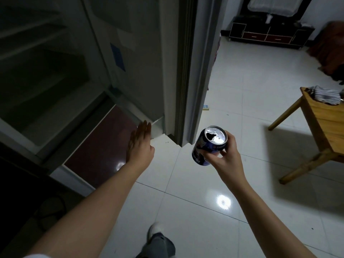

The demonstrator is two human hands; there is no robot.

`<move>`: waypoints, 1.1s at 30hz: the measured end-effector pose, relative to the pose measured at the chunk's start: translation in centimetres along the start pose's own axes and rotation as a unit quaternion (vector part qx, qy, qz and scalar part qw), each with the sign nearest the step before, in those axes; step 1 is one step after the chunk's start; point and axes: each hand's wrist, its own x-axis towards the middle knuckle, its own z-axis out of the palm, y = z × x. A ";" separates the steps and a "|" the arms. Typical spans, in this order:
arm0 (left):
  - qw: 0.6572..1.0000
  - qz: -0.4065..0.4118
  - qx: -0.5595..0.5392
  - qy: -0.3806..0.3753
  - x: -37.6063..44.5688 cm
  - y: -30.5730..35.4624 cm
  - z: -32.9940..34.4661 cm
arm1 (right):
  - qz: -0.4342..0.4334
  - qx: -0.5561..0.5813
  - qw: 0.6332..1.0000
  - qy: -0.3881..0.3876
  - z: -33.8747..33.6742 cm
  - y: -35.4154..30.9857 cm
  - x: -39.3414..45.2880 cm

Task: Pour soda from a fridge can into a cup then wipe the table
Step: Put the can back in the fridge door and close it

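My right hand (226, 155) grips a dark blue soda can (208, 145) around its side, held upright over the white tiled floor; the can's top shows an open mouth. My left hand (140, 144) is stretched forward with straight fingers, its fingertips at the lower corner of the grey fridge door (134, 58). The fridge interior (37, 75) at the left is dark, with dim shelves. A wooden table (323, 123) stands at the right edge with a striped cloth (324, 95) on its corner. No cup is in view.
The fridge's side edge (188, 71) stands in front of me. A dark low cabinet (268, 33) lines the far wall. A brown draped piece of furniture (331, 53) is at the far right. My foot (155, 229) is on the glossy tiles below.
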 end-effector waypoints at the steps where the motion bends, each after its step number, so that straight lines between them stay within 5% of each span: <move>1: 1.000 0.007 0.002 0.004 0.2 0.0 0.0 | 0.001 0.000 1.000 0.001 0.2 0.0 0.3; 13: 0.980 0.199 0.003 0.027 8.3 2.4 0.7 | 0.005 -0.013 0.998 0.062 0.9 -0.2 5.8; 24: 0.972 0.235 -0.023 -0.011 13.6 6.5 1.8 | 0.008 -0.016 0.992 0.123 -0.5 -0.8 10.2; 33: 0.979 0.186 -0.057 -0.062 14.5 8.3 1.0 | -0.002 -0.031 0.994 0.104 -2.0 -2.3 11.6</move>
